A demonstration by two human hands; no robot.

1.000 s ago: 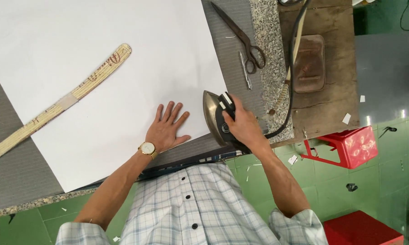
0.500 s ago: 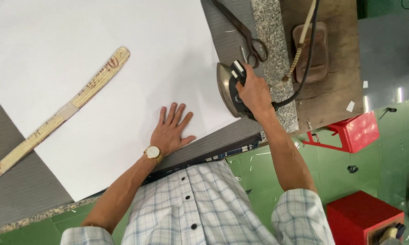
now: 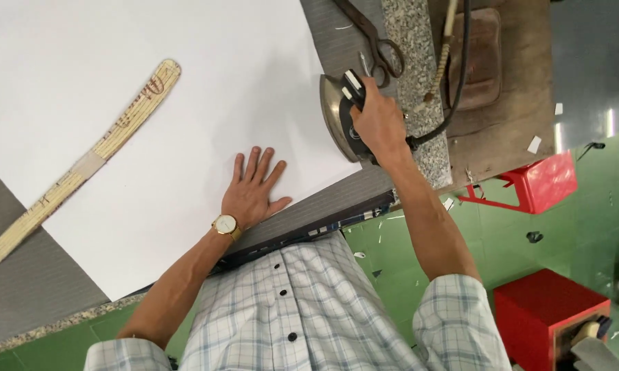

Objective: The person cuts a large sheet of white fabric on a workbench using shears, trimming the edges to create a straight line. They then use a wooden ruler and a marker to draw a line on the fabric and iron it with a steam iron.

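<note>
Under the right hand, fingers closed around its handle, the iron now sits farther along the white sheet's edge; left hand stays flat, fingers spread.

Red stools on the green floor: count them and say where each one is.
2. One red stool stands beside the wooden bench, right of the right hand holding the iron. The other red stool sits at lower right. More may lie out of frame.

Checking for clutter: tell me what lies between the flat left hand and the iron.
Only bare white sheet between left hand and iron, in the head view.
</note>
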